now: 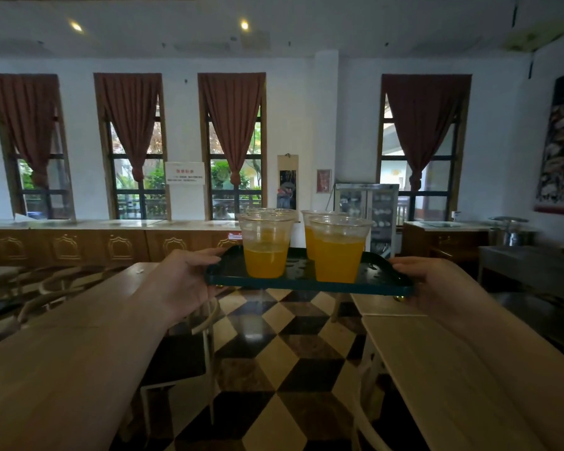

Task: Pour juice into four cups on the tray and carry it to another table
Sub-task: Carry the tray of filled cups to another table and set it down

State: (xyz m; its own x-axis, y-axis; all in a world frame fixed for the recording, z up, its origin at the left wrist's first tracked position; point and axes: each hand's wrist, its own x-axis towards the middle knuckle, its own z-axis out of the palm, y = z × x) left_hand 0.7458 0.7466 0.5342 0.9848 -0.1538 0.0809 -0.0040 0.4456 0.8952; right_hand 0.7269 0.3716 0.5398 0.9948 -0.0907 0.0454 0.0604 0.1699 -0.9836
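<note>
I hold a dark green tray (pixel 306 285) level in the air in front of me, above a checkered floor. My left hand (pixel 184 281) grips its left end and my right hand (pixel 432 281) grips its right end. Several clear plastic cups with orange juice stand upright on the tray. The front left cup (pixel 265 245) is about a third full. The front right cup (pixel 339 250) holds more juice. Two more cups stand behind them: the rear left cup (pixel 274 212) is mostly hidden, and the rear right cup (pixel 310 234) shows only partly.
A wooden table (pixel 88 320) runs along my left, with chairs (pixel 189 369) beside it. Pale tables (pixel 437 369) stand on my right. A checkered aisle (pixel 274 353) lies between them. Ahead are a long wooden counter (pixel 111 244), a glass cabinet (pixel 368 209) and a steel counter (pixel 531 268).
</note>
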